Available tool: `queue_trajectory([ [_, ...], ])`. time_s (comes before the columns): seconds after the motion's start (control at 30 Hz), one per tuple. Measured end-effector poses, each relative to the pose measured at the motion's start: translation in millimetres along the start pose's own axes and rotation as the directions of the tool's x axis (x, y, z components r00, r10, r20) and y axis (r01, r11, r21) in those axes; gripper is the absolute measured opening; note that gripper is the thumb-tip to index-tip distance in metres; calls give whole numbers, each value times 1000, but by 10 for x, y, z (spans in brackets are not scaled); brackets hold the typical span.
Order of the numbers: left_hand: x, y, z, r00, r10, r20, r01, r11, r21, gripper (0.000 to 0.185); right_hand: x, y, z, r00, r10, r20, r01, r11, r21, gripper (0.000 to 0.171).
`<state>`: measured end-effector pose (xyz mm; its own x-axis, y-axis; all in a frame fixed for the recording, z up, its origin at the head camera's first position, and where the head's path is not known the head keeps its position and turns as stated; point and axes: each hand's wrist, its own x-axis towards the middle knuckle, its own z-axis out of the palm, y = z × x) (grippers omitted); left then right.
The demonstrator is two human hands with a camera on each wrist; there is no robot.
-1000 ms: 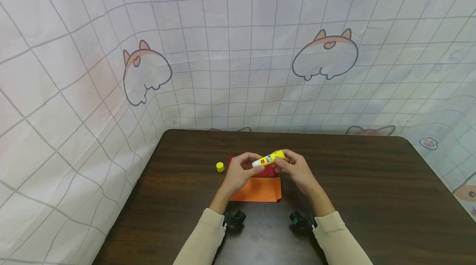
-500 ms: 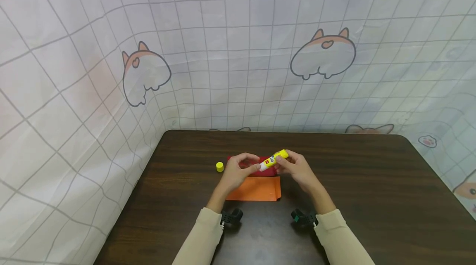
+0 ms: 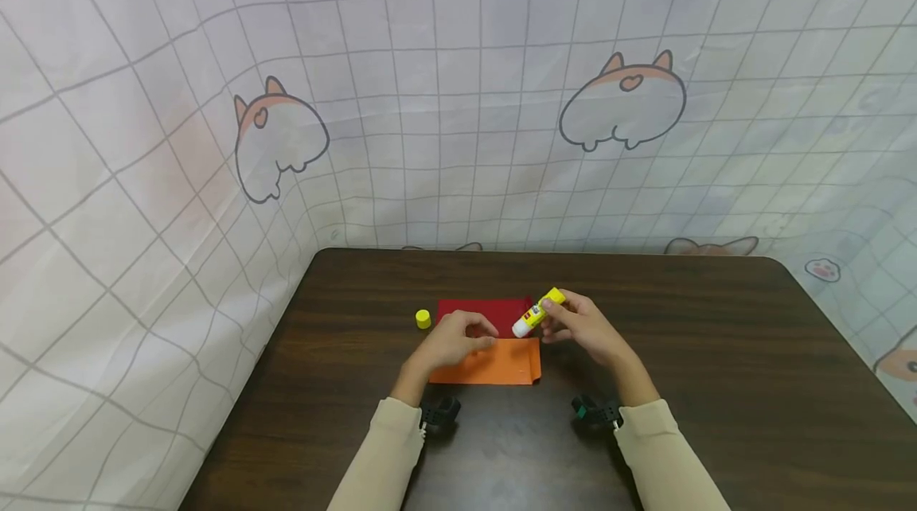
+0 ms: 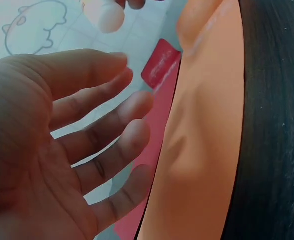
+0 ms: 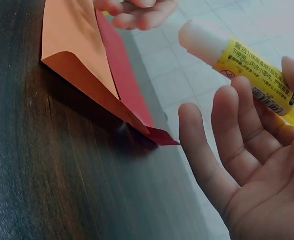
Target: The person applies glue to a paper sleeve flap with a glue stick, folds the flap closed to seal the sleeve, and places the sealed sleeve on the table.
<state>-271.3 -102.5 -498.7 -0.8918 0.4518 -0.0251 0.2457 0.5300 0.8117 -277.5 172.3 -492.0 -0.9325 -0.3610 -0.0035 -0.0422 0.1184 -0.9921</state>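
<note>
Risk: uncapped glue stick (image 3: pixel 538 313) sits only at the right hand (image 3: pixel 582 328) fingertips, loosely pinched, so it could slip and smear the desk (image 3: pixel 716 352). Left hand (image 3: pixel 451 340) is relaxed open, holding nothing, over the orange paper (image 3: pixel 501 365); red paper (image 3: pixel 480 309) lies just beyond it. Yellow cap (image 3: pixel 423 319) sits left of the left hand.

Both cream-sleeved arms are reaching forward; the left hand (image 3: pixel 451 340) is hovering with relaxed, spread fingers, the right hand (image 3: pixel 583 328) is pinching, raised.
</note>
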Motion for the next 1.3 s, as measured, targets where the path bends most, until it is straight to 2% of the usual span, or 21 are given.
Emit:
queue_trajectory([
  [0.13,4,-7,22,999,8,40,-9,1000,27,11,9,15,-10,999,-6,52,5,1000,4,40],
  [0.47,17,-26,91,998,-16,58,10,995,98,20,14,80,-1,990,24,142,-25,1000,4,37],
  [0.67,16,-26,112,998,-23,50,17,992,125,24,24,111,-22,989,46,140,-44,999,-15,38],
  [0.93,36,-40,160,999,-11,50,-1,971,238,33,35,170,-31,990,48,136,-45,999,-22,39],
  [1.1,35,-12,176,999,-30,37,19,959,281,34,38,182,-22,991,41,129,-37,999,-35,39],
  [1.3,29,42,187,999,-37,38,24,958,285,35,19,189,-22,993,39,112,-32,998,-63,39],
])
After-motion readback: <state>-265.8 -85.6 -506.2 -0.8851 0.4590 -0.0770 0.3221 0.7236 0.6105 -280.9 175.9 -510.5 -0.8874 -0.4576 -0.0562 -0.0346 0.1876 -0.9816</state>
